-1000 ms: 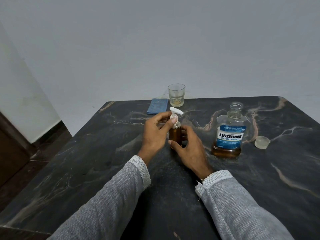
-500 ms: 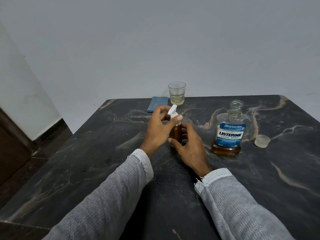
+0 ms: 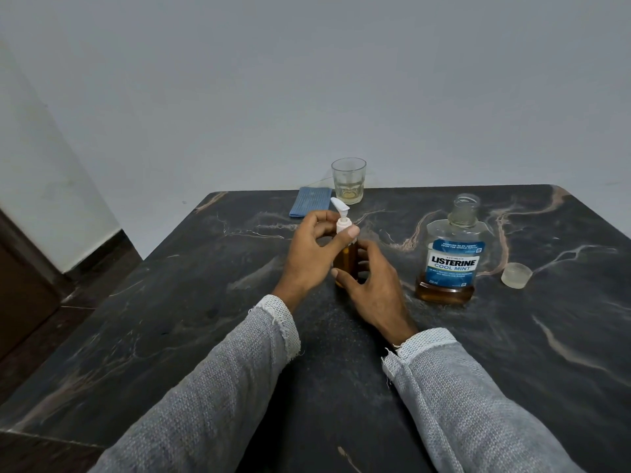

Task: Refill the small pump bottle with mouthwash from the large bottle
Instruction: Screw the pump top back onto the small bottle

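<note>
The small pump bottle stands upright on the dark marble table, filled with amber liquid. Its white pump head sits on top, nozzle pointing up and left. My left hand pinches the white pump collar between thumb and fingers. My right hand wraps the bottle's body from the right and front. The large Listerine bottle stands uncapped to the right, with a low layer of amber mouthwash at its bottom. Its clear cap lies on the table further right.
A drinking glass with a little yellowish liquid stands at the table's far edge, beside a folded blue cloth. A white wall rises behind the table; the floor drops off at the left edge.
The pump nozzle has turned, from pointing right to pointing up and left, with my left hand's fingers shifting around the collar. My right hand and the large bottle have stayed put.
</note>
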Available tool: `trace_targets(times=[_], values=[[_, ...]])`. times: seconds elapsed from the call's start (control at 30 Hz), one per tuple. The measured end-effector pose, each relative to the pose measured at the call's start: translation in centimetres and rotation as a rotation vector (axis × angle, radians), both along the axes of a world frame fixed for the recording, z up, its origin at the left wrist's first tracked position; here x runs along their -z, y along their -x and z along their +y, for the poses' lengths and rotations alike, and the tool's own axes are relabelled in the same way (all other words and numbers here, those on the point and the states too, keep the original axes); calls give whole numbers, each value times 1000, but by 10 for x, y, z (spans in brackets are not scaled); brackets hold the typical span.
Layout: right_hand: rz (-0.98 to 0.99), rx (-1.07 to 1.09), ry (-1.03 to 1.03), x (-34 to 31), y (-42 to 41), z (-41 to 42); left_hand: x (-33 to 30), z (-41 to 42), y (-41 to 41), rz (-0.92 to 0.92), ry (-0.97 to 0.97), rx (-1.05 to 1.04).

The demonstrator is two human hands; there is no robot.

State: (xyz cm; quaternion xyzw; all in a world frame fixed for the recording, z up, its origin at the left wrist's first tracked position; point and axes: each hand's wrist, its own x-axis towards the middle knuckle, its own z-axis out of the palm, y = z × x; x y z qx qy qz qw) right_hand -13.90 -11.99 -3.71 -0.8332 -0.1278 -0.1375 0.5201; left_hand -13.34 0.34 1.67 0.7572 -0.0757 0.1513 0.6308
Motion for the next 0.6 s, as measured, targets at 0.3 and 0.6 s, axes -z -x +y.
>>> trace_targets(times=[0.3,0.6], values=[[-24,5,-9,0,0,0,5,6,-2,-48,-96,53],[-8,-3,-18,-1,1,-1,5,-4,-2,-10,66,1]])
